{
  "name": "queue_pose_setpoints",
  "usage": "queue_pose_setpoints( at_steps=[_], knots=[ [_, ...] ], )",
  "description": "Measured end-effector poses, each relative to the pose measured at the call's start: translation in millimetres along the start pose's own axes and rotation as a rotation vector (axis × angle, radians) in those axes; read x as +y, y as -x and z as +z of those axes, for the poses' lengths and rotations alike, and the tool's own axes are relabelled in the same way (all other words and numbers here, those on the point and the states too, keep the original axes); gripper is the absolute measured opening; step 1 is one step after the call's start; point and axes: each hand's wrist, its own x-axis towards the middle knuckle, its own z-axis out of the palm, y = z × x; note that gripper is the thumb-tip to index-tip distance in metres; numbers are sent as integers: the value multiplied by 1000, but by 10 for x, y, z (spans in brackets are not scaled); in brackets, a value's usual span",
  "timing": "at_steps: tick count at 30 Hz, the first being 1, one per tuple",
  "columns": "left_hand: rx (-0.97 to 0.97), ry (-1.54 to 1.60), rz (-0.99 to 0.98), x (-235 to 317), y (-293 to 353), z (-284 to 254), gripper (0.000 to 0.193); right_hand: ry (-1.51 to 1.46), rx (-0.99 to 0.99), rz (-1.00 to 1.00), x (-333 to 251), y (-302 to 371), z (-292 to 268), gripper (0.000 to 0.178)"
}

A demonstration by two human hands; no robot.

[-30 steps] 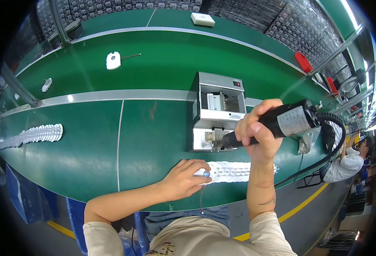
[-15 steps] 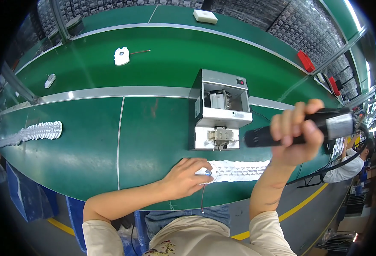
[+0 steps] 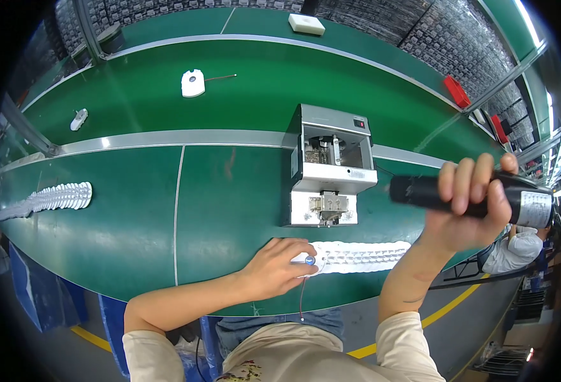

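My right hand point(image 3: 468, 200) is raised over the right side of the table, fingers wrapped round a black cylindrical corded tool point(image 3: 532, 207) with a pale label; its exact kind does not show. The tool's blunt end points left. My left hand point(image 3: 280, 264) grips the end piece of a row of nested white parts point(image 3: 366, 256) lying along the near table edge. This white piece point(image 3: 319, 262) has a blue round centre, and a thin dark red wire hangs from it over the edge.
A silver and black bench machine point(image 3: 328, 172) stands beyond the row. Another stack of white parts point(image 3: 64, 195) lies far left. On the green conveyor belt point(image 3: 248, 95) are a wired white piece point(image 3: 192, 83) and a small white part point(image 3: 79, 120). A person point(image 3: 516, 251) sits at right.
My right hand has moved right with the black tool. The white pieces on the belt have shifted slightly right. The mechanism inside the machine's opening looks turned. My left hand stays put.
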Motion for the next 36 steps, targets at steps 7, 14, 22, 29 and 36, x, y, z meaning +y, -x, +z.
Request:
queue_pose_setpoints(
  at_steps=[7, 14, 22, 29, 36],
  knots=[
    [14, -27, -4, 3, -10, -24, 29, 40, 30, 268, 382, 334, 25, 31],
    [19, -21, -10, 11, -12, 2, 27, 254, -18, 363, 512, 436, 46, 28],
    [15, -12, -11, -6, -14, -13, 26, 189, -18, 382, 422, 447, 72, 29],
    [11, -16, 8, 3, -8, -15, 27, -157, 101, 63, 167, -98, -149, 21],
    [14, -16, -14, -4, 24, -3, 27, 319, 298, 138, 504, -237, -289, 22]
  ],
)
